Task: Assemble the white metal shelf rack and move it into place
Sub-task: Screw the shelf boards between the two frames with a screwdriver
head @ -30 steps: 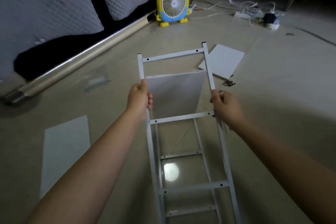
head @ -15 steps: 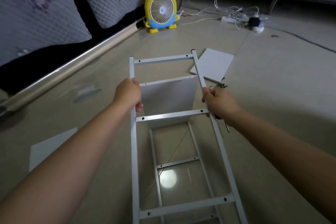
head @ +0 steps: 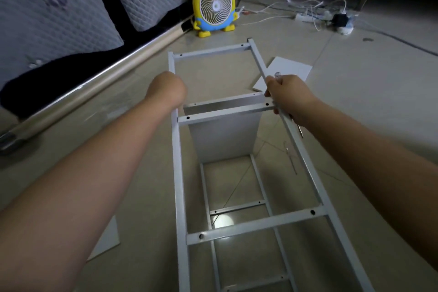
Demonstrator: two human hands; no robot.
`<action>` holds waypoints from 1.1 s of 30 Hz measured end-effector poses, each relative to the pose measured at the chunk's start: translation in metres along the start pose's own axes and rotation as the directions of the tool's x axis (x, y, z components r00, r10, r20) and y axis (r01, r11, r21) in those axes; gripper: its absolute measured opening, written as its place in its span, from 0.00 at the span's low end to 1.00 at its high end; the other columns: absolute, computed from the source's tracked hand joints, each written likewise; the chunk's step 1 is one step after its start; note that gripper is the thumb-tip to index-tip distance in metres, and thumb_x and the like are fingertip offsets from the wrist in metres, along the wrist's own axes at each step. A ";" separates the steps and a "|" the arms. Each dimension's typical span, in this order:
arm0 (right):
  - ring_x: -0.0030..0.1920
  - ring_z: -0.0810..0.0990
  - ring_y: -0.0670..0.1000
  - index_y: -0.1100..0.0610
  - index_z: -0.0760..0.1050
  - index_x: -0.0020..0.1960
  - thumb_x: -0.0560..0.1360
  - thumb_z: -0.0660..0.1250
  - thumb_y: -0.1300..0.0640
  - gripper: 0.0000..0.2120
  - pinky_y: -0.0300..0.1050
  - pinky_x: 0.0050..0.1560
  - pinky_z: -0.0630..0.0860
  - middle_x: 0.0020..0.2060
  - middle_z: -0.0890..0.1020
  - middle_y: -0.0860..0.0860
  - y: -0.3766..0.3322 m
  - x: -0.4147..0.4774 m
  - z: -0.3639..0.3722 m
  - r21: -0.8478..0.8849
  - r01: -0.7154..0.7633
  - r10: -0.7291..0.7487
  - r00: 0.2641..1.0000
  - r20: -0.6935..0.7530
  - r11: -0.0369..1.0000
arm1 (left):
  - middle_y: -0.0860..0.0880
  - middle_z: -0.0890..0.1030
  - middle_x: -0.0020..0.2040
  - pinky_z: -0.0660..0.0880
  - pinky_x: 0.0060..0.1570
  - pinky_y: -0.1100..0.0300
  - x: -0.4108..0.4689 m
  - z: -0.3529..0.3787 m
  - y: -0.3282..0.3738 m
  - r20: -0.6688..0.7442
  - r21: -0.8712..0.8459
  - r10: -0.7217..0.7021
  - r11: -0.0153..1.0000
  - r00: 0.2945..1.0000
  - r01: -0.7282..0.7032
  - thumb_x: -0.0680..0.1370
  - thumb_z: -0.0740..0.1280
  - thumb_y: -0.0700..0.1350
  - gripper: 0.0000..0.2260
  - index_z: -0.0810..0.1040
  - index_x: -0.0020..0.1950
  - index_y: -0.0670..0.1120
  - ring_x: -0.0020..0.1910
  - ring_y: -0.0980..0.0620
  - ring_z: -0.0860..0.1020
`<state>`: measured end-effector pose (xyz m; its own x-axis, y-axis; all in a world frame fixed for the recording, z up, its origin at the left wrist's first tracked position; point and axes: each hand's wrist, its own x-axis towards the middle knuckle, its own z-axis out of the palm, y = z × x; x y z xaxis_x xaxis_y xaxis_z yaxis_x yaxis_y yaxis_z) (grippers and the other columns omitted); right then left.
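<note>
The white metal shelf rack point(head: 257, 224) lies lengthwise on the floor, its upper ladder frame facing me and a second frame below it. A white shelf panel point(head: 225, 136) stands between the two frames under the second rung. My left hand point(head: 167, 91) grips the left rail of the upper frame; its fingers are hidden behind the wrist. My right hand point(head: 289, 95) grips the right rail near the same rung, with a thin metal tool held along the rail.
A loose white panel point(head: 288, 71) lies on the floor past my right hand, another point(head: 106, 239) under my left forearm. A yellow fan point(head: 214, 6) stands by the sofa edge point(head: 99, 78). A power strip with cables point(head: 320, 15) lies far right.
The view has come closer over the rack. The upper frame now sits nearer me, and the shelf panel appears more upright beneath the rung. Both hands keep their grip on the rails.
</note>
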<state>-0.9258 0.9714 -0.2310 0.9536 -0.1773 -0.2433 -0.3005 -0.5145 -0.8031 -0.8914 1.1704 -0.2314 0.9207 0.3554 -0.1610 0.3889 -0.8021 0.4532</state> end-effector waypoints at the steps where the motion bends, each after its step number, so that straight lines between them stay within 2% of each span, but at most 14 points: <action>1: 0.27 0.71 0.47 0.61 0.73 0.47 0.81 0.52 0.51 0.17 0.38 0.27 0.69 0.30 0.72 0.51 0.005 -0.002 0.003 -0.024 -0.002 0.002 1.000 0.013 1.000 | 0.35 0.75 0.60 0.72 0.57 0.49 -0.003 0.004 -0.002 0.003 0.021 -0.010 1.000 1.000 0.010 0.81 0.52 0.36 0.14 0.72 0.61 0.32 0.59 0.36 0.74; 4: 0.25 0.72 0.49 0.65 0.75 0.49 0.81 0.50 0.52 0.20 0.38 0.26 0.69 0.28 0.72 0.53 0.028 -0.012 0.011 -0.120 0.023 -0.018 0.999 0.044 0.993 | 0.35 0.72 0.63 0.69 0.57 0.50 -0.012 0.021 -0.017 0.013 0.049 -0.014 0.999 1.000 0.013 0.80 0.53 0.38 0.14 0.67 0.64 0.34 0.62 0.37 0.72; 7: 0.24 0.72 0.48 0.65 0.75 0.51 0.81 0.50 0.51 0.20 0.35 0.20 0.65 0.27 0.72 0.53 0.043 -0.017 0.014 -0.100 -0.010 0.018 0.997 0.076 0.995 | 0.34 0.72 0.63 0.70 0.55 0.50 -0.015 0.037 -0.033 0.067 0.014 -0.013 1.000 0.998 0.012 0.81 0.55 0.41 0.15 0.63 0.65 0.35 0.60 0.36 0.73; 8: 0.24 0.71 0.48 0.64 0.75 0.51 0.81 0.50 0.50 0.21 0.35 0.21 0.65 0.27 0.71 0.53 0.046 -0.018 0.015 -0.097 -0.012 0.020 0.996 0.090 0.995 | 0.35 0.73 0.61 0.72 0.50 0.51 -0.016 0.041 -0.037 0.079 -0.028 0.006 1.000 0.997 -0.004 0.80 0.56 0.42 0.15 0.65 0.64 0.36 0.54 0.37 0.76; 10: 0.25 0.70 0.50 0.64 0.74 0.52 0.81 0.51 0.48 0.21 0.38 0.26 0.66 0.28 0.71 0.53 0.051 -0.017 0.017 -0.083 -0.015 0.025 0.993 0.113 0.996 | 0.36 0.77 0.50 0.72 0.32 0.57 -0.017 0.050 -0.042 0.102 -0.218 0.011 0.976 0.995 0.012 0.78 0.60 0.43 0.13 0.69 0.60 0.39 0.35 0.43 0.78; 12: 0.27 0.70 0.50 0.63 0.74 0.53 0.80 0.52 0.47 0.21 0.41 0.29 0.67 0.29 0.71 0.53 0.054 -0.014 0.017 -0.081 -0.022 0.032 0.992 0.119 0.997 | 0.39 0.77 0.39 0.63 0.20 0.67 -0.017 0.058 -0.042 0.171 -0.447 -0.048 0.886 0.984 0.121 0.78 0.61 0.44 0.11 0.71 0.58 0.40 0.21 0.51 0.73; 14: 0.26 0.70 0.49 0.62 0.75 0.53 0.80 0.53 0.47 0.20 0.40 0.29 0.67 0.29 0.71 0.53 0.055 -0.010 0.014 -0.091 -0.041 0.050 0.993 0.107 0.995 | 0.41 0.75 0.43 0.56 0.16 0.74 -0.014 0.063 -0.036 0.261 -0.566 -0.070 0.797 0.963 0.212 0.79 0.58 0.44 0.10 0.69 0.58 0.41 0.16 0.56 0.72; 16: 0.27 0.70 0.49 0.62 0.75 0.53 0.80 0.53 0.48 0.19 0.40 0.28 0.67 0.30 0.71 0.53 0.055 -0.005 0.012 -0.076 -0.067 0.074 0.993 0.090 0.995 | 0.39 0.73 0.50 0.54 0.15 0.75 -0.008 0.066 -0.030 0.296 -0.590 -0.067 0.772 0.953 0.238 0.80 0.56 0.43 0.12 0.67 0.61 0.39 0.13 0.57 0.70; 20: 0.30 0.70 0.50 0.61 0.74 0.56 0.80 0.53 0.47 0.20 0.46 0.37 0.71 0.33 0.71 0.53 0.048 0.009 0.015 -0.077 -0.095 0.099 0.994 0.056 0.993 | 0.41 0.77 0.55 0.60 0.20 0.66 0.002 0.064 -0.026 0.261 -0.589 -0.062 0.780 0.963 0.210 0.80 0.56 0.44 0.17 0.64 0.66 0.37 0.22 0.52 0.68; 23: 0.32 0.70 0.50 0.60 0.73 0.57 0.80 0.53 0.45 0.20 0.45 0.37 0.71 0.34 0.71 0.53 0.046 0.016 0.012 -0.121 -0.099 0.103 0.994 0.029 0.988 | 0.41 0.75 0.61 0.61 0.15 0.69 0.007 0.060 -0.022 0.297 -0.604 -0.007 0.773 0.955 0.194 0.81 0.56 0.48 0.19 0.61 0.69 0.39 0.39 0.44 0.80; 24: 0.32 0.70 0.50 0.59 0.74 0.57 0.79 0.53 0.45 0.20 0.43 0.35 0.71 0.35 0.72 0.53 0.045 0.018 0.009 -0.127 -0.094 0.097 0.995 0.018 0.987 | 0.41 0.76 0.60 0.61 0.15 0.70 0.008 0.058 -0.021 0.326 -0.607 0.022 0.772 0.945 0.192 0.81 0.56 0.48 0.19 0.61 0.69 0.40 0.40 0.46 0.81; 27: 0.33 0.70 0.50 0.57 0.74 0.51 0.80 0.53 0.45 0.18 0.41 0.32 0.70 0.36 0.72 0.54 0.037 0.020 0.010 -0.144 -0.097 0.095 0.995 -0.016 0.985 | 0.42 0.81 0.43 0.61 0.18 0.69 0.014 0.051 -0.023 0.351 -0.624 0.101 0.766 0.931 0.152 0.81 0.56 0.48 0.16 0.62 0.65 0.42 0.17 0.55 0.70; 29: 0.33 0.69 0.50 0.57 0.73 0.50 0.80 0.53 0.45 0.17 0.41 0.32 0.69 0.35 0.71 0.54 0.033 0.023 0.020 -0.161 -0.106 0.104 0.994 -0.023 0.981 | 0.44 0.79 0.34 0.61 0.22 0.66 0.020 0.050 -0.034 0.348 -0.613 0.103 0.777 0.932 0.143 0.81 0.55 0.49 0.16 0.61 0.65 0.42 0.19 0.52 0.68; 33: 0.30 0.67 0.48 0.58 0.71 0.50 0.79 0.55 0.44 0.17 0.40 0.29 0.66 0.32 0.69 0.53 0.029 0.023 0.042 -0.169 -0.114 0.116 0.993 -0.001 0.979 | 0.45 0.79 0.33 0.58 0.21 0.70 0.027 0.042 -0.060 0.483 -0.605 0.130 0.764 0.866 0.224 0.80 0.57 0.50 0.16 0.61 0.64 0.43 0.23 0.52 0.66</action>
<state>-0.9118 0.9872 -0.2831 0.9123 -0.2361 -0.3345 -0.4061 -0.6254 -0.6663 -0.8881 1.2080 -0.2995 0.8630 -0.0281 -0.5044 0.4836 -0.2426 0.8410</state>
